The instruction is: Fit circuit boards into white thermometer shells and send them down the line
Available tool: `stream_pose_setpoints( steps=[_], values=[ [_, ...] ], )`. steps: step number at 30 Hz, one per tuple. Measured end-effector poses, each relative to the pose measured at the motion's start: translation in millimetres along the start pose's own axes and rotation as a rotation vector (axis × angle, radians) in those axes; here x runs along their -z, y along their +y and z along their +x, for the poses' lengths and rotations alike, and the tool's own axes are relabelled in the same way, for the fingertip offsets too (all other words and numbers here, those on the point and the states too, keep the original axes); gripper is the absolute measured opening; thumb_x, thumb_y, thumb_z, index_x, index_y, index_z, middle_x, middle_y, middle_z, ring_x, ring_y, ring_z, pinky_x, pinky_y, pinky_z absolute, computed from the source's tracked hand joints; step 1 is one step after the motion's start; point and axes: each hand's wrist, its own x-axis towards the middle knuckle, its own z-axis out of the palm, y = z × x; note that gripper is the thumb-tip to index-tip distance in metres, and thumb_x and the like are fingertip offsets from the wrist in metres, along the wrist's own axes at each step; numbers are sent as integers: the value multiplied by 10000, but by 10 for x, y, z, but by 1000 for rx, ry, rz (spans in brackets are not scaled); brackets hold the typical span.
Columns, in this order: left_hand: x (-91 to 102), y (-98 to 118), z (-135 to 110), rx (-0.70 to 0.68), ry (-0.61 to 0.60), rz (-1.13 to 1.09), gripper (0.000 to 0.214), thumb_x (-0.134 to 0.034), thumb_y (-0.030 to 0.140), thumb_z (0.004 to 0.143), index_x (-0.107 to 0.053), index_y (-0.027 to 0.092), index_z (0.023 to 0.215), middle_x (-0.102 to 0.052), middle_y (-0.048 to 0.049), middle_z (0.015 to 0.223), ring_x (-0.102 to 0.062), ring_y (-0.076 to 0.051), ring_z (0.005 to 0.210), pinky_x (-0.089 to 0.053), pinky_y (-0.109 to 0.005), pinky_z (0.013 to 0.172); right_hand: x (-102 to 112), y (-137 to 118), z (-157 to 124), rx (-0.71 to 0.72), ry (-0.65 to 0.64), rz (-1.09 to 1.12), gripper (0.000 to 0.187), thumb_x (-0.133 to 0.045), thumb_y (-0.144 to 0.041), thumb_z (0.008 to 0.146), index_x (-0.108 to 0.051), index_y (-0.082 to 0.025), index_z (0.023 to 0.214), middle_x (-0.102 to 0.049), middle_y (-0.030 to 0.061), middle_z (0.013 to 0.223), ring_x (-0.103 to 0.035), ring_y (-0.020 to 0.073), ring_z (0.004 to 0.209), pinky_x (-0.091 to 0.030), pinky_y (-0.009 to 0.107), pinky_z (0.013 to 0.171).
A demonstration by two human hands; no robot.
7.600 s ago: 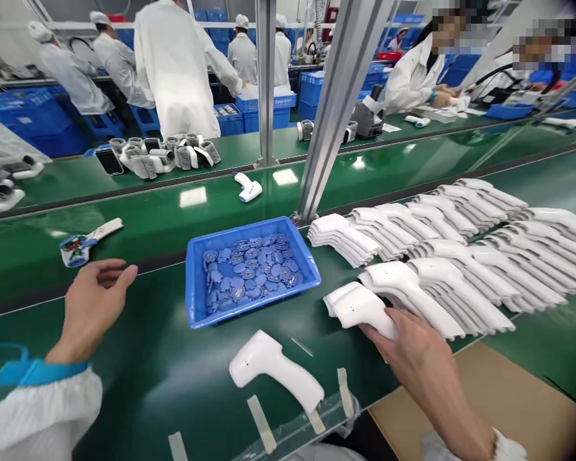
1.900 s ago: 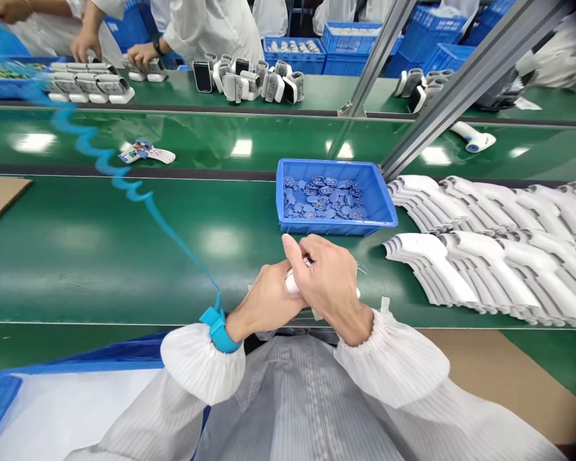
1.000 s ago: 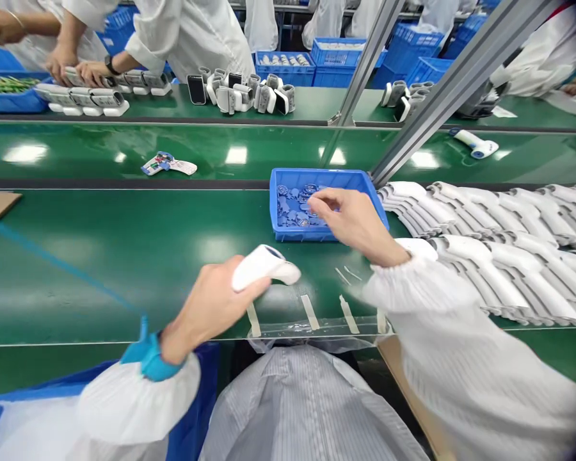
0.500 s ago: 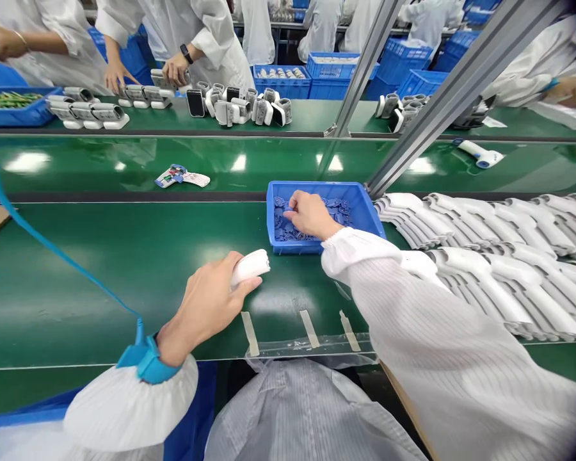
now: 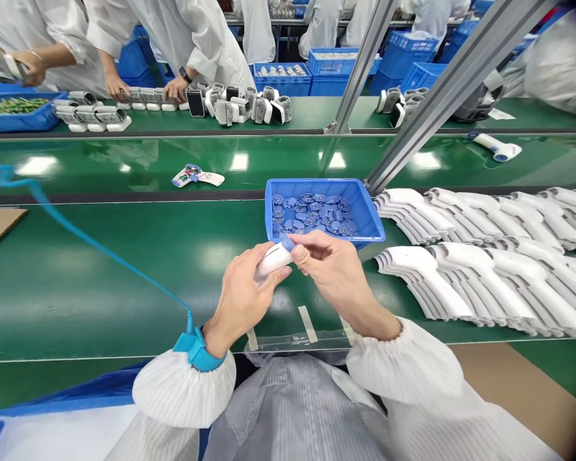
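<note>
My left hand (image 5: 244,291) is closed around a white plastic housing (image 5: 272,259), whose far end points toward my other hand. A small blue plastic cap (image 5: 287,242) sits against that end. Pinching the cap, my right hand (image 5: 333,269) has its thumb and fingertips pressed close to the housing; the fingers partly cover the cap. Just beyond both hands stands a blue bin (image 5: 372,224) holding many small blue plastic parts (image 5: 312,211).
White handle-shaped shells (image 5: 465,275) lie in stacked rows on the right. Half-assembled and finished devices (image 5: 198,176) (image 5: 496,147) rest on the green belt. A metal post (image 5: 427,96) slants across. A blue cord (image 5: 105,250) runs to my left wristband. Co-workers' hands (image 5: 175,89) handle grey-white devices opposite.
My right hand has come out of the bin with a blue cap and moved to the housing. My left hand has brought the housing right and slightly up, to meet it.
</note>
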Motion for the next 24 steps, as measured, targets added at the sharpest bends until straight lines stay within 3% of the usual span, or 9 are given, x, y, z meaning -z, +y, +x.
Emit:
stream_pose_setpoints(
  steps=[4,11,18,22,24],
  values=[
    [-14,-18,-8,9,1,-44,316,-630,356,930,-627,214,1212,-712,-28,1114,-661,-190,940,-496,-285,833,5,-8,-29,182,43,-238,233,-731,-427,850,-744,-229,972,-694,44,1043,-641,153,835,-550,300,733],
    [-3,24,-29,4,-4,-3,337,-623,352,941,-614,216,1249,-705,-18,1154,-657,-186,976,-484,-278,870,77,-3,-59,370,103,-575,178,-606,-335,961,-683,-187,1022,-731,45,959,-660,156,796,-534,290,754],
    [28,32,-25,6,-53,17,329,-623,366,945,-613,228,1244,-703,-20,1162,-654,-194,995,-477,-294,882,200,-4,-119,479,-36,-647,167,-594,-355,972,-671,-210,1002,-717,35,911,-655,162,813,-528,295,772],
    [-6,-21,-16,-51,-130,69,385,-570,404,978,-578,224,1318,-672,-43,1277,-628,-220,1110,-452,-332,944,165,-16,-146,455,-90,-643,217,-544,-302,997,-639,-213,1171,-720,61,1093,-675,179,964,-540,309,858],
    [-61,-50,-17,-104,-120,140,341,-527,398,998,-610,205,1266,-694,-57,1228,-638,-227,1070,-449,-346,916,128,21,-173,415,-109,-648,240,-517,-283,1007,-628,-204,1205,-713,68,1152,-672,189,1025,-539,316,883]
  ],
)
